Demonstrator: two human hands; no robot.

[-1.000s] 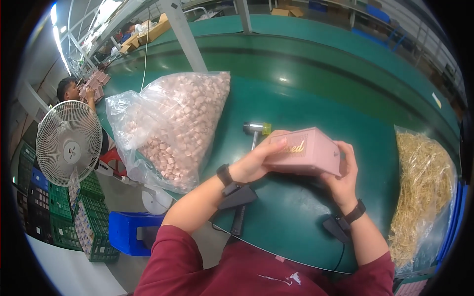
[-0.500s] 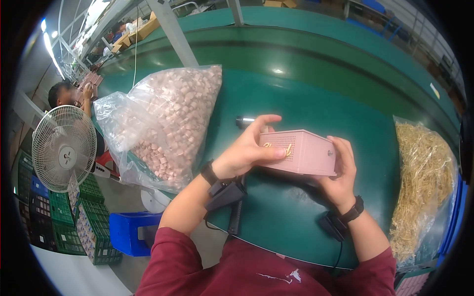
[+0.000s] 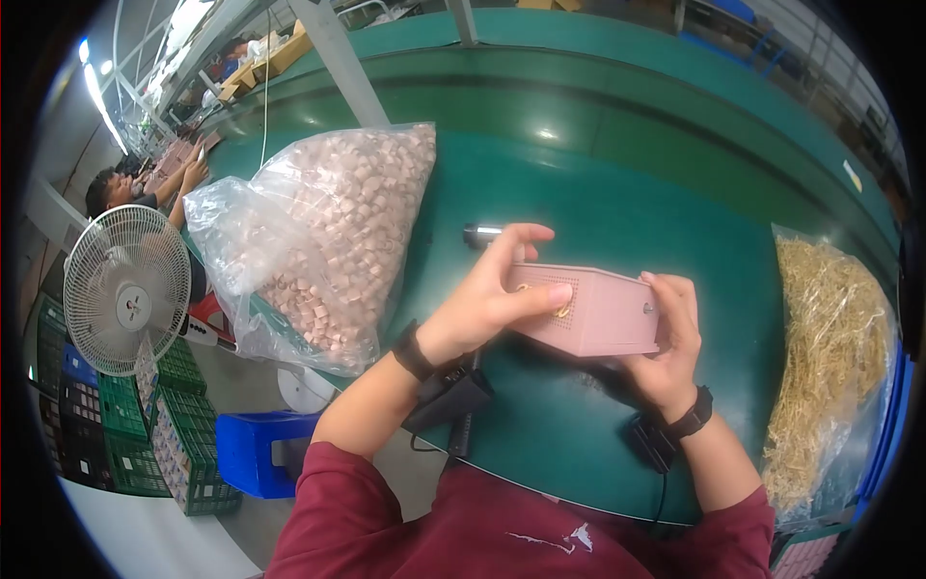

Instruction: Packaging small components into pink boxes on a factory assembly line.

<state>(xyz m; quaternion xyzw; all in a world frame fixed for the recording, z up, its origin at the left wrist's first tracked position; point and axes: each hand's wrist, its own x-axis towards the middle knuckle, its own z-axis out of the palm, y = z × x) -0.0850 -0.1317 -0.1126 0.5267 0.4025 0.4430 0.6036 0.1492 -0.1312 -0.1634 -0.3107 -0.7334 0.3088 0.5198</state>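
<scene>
A pink box-shaped casing (image 3: 603, 314) with a perforated panel is held between both hands above the green table. My left hand (image 3: 492, 299) grips its left end, the thumb pressed on the perforated side beside a small yellow piece (image 3: 562, 311). My right hand (image 3: 672, 338) supports the other end, fingers on top and thumb below, near a small metal shaft (image 3: 648, 308). Just beyond my left hand lies a dark and silver cylindrical tool (image 3: 480, 234), partly hidden by it.
A clear bag of small pink parts (image 3: 338, 232) lies on the left of the green table (image 3: 540, 425). To the right is a bag of yellow pieces (image 3: 830, 357). A white fan (image 3: 127, 289), blue stool (image 3: 253, 454) and green crates (image 3: 193, 454) stand left. Another person (image 3: 121, 188) works far left.
The pink casing has tilted and dropped slightly nearer to me, still in both hands. At the far left, the other person's arms have stretched forward.
</scene>
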